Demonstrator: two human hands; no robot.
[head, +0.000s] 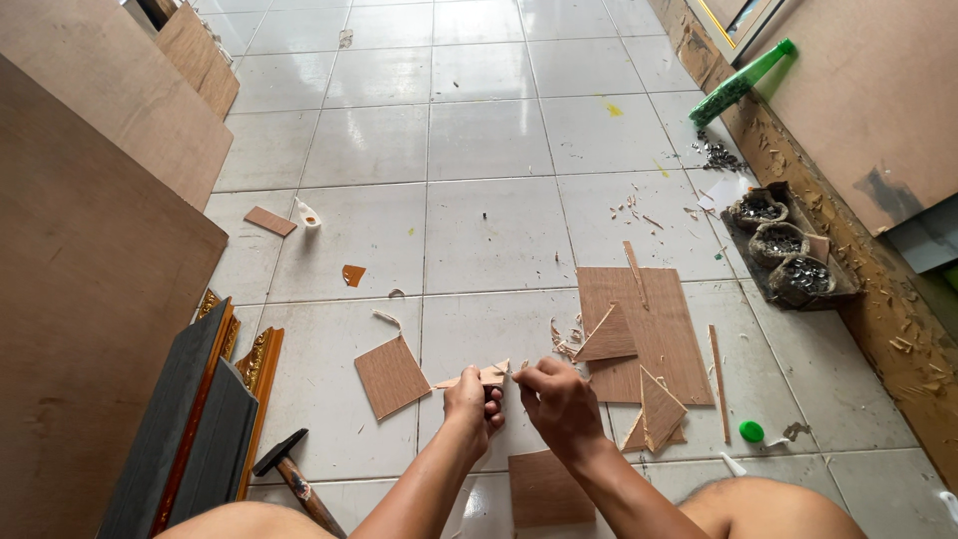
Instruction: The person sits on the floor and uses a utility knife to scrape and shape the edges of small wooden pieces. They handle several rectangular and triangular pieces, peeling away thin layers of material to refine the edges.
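My left hand (473,401) and my right hand (561,399) meet low in the middle of the head view, over the white tiled floor (489,230). Between their fingertips they hold a small thin piece of brown plywood (491,374), and both hands pinch it at its edges. Just right of my right hand lies a rectangular plywood sheet (667,319) with triangular offcuts (660,409) on it. A square plywood piece (390,375) lies left of my left hand.
A hammer (289,471) lies at the lower left beside dark and gilded frame mouldings (210,419). Large boards (90,279) lean on the left. A tray with sacks of small metal parts (788,250), a green cap (751,431) and wood chips are on the right.
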